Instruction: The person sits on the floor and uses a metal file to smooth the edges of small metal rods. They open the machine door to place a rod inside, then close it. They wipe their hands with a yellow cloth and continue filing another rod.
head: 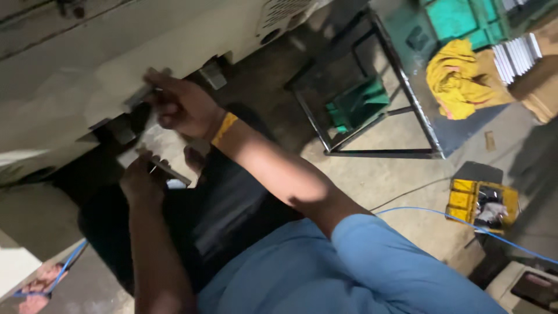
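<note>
The right hand [183,107] reaches up toward ten o'clock, to the underside of a big cream-coloured machine [87,64]. Its fingers are closed around a small grey metal piece [142,93] that sits against the machine's lower edge. A yellow band [224,128] circles that wrist, and a blue sleeve [372,261] covers the upper arm at five o'clock.

The left hand [141,180] is just below, at about eight o'clock from the right hand, curled shut on a flat grey metal plate [156,166] whose end sticks out toward four o'clock. The plate lies close under the machine's dark recess; whether it touches the machine cannot be told.

At one o'clock a black metal frame [372,104] stands on the concrete floor [395,180] with a green cloth [357,104] inside it. A yellow rag [456,81] lies at two o'clock. At four o'clock a yellow box [481,202] sits beside a blue cable [453,220].
</note>
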